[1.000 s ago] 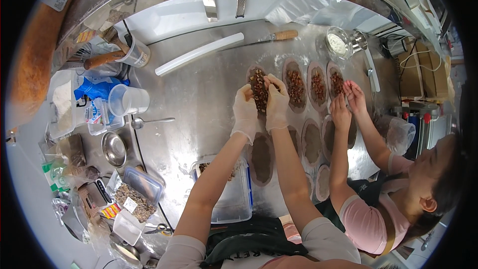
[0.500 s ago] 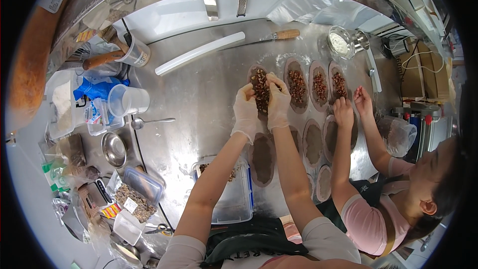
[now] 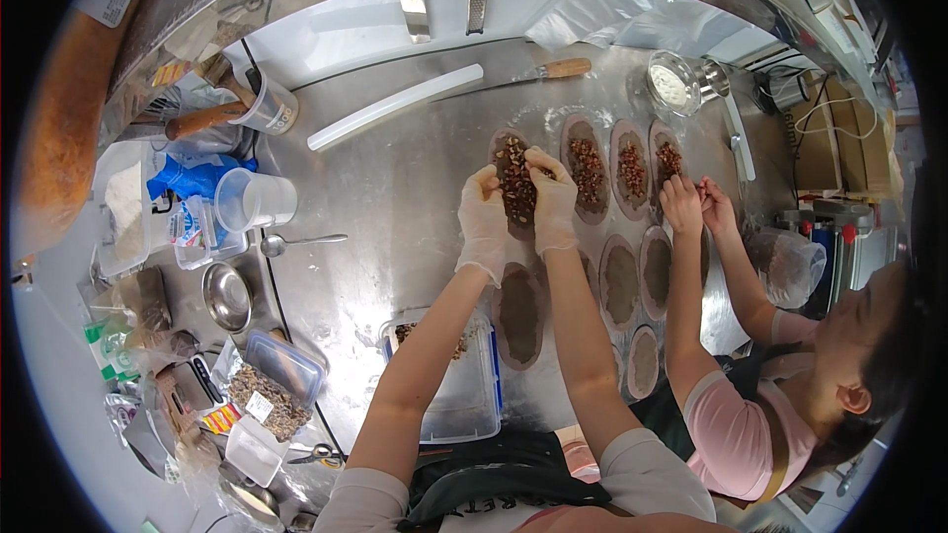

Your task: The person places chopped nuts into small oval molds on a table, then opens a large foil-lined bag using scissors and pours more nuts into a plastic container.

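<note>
Oval pieces of brownish dough lie on the steel table, several topped with chopped nuts and reddish bits. My left hand (image 3: 481, 219), in a thin pale glove, is at the left edge of the topped dough oval (image 3: 514, 178), its fingers curled closed. Across from it, my right hand (image 3: 555, 199), gloved too, has thumb and fingers pinched together over the right edge. What lies between the fingertips of either hand is too small to make out. Bare dough ovals, such as this dough oval (image 3: 519, 316), lie nearer me, partly behind my right forearm.
At right, a co-worker's hands (image 3: 683, 205) work over another topped oval (image 3: 669, 159). A lidless plastic tub (image 3: 459, 405) stands under my left forearm. Farther off lie a white rod (image 3: 395, 107) and a wooden-handled knife (image 3: 565, 68). A flour bowl (image 3: 673, 85) sits back right.
My hands stay at the same oval, with only slight finger movement. The co-worker's hands have come together above the rightmost topped oval.
</note>
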`<state>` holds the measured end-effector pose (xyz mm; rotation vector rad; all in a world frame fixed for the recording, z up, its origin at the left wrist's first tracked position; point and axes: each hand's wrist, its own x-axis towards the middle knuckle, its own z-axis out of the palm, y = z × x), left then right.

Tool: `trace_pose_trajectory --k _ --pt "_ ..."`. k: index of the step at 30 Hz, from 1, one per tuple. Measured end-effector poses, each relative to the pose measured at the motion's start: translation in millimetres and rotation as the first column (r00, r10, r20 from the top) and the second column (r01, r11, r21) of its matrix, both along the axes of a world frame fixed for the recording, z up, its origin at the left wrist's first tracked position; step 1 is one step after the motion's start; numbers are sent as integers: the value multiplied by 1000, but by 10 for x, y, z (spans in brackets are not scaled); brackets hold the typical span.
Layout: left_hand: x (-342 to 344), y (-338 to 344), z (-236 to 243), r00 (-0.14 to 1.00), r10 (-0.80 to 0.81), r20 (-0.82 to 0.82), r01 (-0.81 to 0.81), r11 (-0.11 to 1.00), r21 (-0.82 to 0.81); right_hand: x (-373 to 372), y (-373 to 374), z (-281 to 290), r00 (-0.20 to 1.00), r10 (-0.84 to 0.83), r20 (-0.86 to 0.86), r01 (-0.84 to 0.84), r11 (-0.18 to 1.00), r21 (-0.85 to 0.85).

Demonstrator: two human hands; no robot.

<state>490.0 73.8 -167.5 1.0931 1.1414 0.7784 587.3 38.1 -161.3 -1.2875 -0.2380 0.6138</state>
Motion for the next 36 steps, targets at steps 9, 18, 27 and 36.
trace_pose_trajectory --k 9,18,27,36 --pt "-38 20 313 983 49 174 -30 994 -108 160 -128 -48 942 -37 -333 118 967 227" --pt "9 -38 414 985 -16 172 33 995 -97 709 -726 145 837 122 -534 51 953 297" --pt "881 -491 137 971 -230 59 234 971 -54 809 -710 81 994 -102 46 105 993 -49" --pt "1086 -410 181 977 -209 38 210 976 -58 819 -573 86 989 -128 77 133 990 -51"
